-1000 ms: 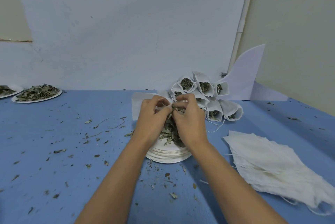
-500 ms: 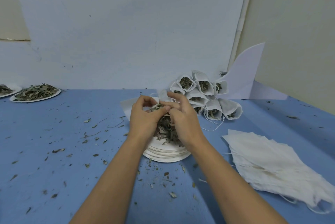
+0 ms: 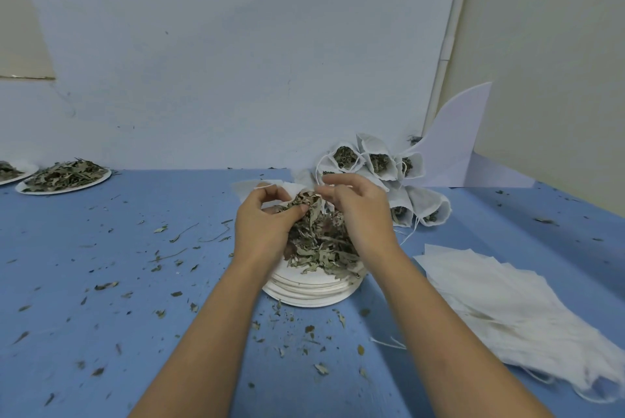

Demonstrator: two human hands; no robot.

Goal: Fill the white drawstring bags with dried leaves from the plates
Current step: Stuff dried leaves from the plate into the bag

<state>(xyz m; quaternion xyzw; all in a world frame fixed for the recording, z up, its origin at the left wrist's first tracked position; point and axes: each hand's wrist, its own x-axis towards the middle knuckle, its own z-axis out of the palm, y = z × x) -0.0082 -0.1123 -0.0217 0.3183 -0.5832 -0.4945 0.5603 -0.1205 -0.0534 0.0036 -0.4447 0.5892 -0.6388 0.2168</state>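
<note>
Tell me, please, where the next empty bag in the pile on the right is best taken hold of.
Probably by an exposed corner at the far left edge of the pile, pinched between thumb and forefinger, coming from above on the plates side. The bags lie flat and fanned there, corners staggered, so one should peel off; a grab mid-pile would likely lift several.
</note>
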